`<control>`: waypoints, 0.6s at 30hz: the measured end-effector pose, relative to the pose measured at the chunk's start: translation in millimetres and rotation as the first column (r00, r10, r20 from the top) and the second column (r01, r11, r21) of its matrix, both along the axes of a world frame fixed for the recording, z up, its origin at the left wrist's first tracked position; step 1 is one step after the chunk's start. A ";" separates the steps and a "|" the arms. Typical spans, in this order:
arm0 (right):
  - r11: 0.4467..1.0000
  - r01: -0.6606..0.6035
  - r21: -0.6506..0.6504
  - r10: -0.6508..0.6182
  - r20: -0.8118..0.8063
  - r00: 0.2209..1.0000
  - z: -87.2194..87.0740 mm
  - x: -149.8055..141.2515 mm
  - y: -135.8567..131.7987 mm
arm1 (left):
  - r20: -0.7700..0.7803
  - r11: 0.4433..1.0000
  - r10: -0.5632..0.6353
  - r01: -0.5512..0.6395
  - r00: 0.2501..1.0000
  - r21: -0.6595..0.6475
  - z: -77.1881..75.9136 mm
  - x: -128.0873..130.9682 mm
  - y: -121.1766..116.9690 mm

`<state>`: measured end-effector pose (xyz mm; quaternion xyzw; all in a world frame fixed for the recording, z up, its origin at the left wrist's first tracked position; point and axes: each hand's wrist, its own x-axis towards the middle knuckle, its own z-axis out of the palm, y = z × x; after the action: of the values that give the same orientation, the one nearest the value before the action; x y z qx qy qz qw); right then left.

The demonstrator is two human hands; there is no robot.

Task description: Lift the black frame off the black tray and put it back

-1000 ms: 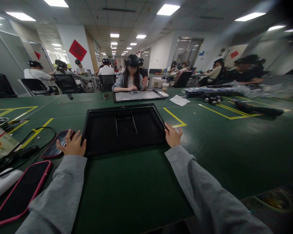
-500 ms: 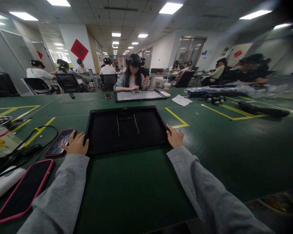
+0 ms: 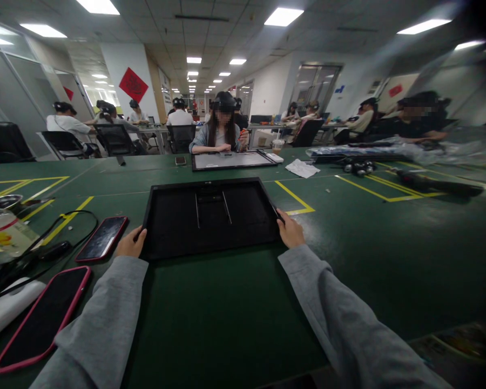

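Note:
A black monitor (image 3: 172, 227) with a raised rim and two thin bright lines across its dark face lies on the green table in front of me. My left hand (image 3: 133, 242) is closed around its left edge near the front corner, the fingertips partly hidden by the rim. At the right edge my right hand (image 3: 290, 229) grips the rim, thumb on top, the other fingers partly out of sight. Just left of my left hand lies a phone in a red case (image 3: 102, 239). Closer to me is a larger phone with a pink case (image 3: 44, 320).
On the left are black cables (image 3: 59, 249), a white device (image 3: 8, 308), a bottle (image 3: 6, 229) and a metal bowl (image 3: 7, 201). Across the table a person (image 3: 222, 129) sits behind a panel (image 3: 230, 160). A crumpled tissue (image 3: 303, 168) and a power tool (image 3: 433, 181) lie further right.
My left hand's fingers, spread beside the monitor's edge before, have closed around that edge. The right hand keeps its grip, and the monitor stays in nearly the same place.

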<state>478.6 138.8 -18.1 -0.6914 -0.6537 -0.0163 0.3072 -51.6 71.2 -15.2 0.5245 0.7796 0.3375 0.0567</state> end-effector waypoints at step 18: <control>0.953 -0.271 0.138 0.263 0.072 0.962 35.9 -36.9 -37.9 | -0.374 0.961 -0.176 0.242 0.910 0.136 30.0 39.9 -23.1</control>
<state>441.7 101.0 17.8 -0.5716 -0.7461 -0.0408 0.3390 -11.8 48.0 14.8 0.6607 0.6824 0.2969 -0.0979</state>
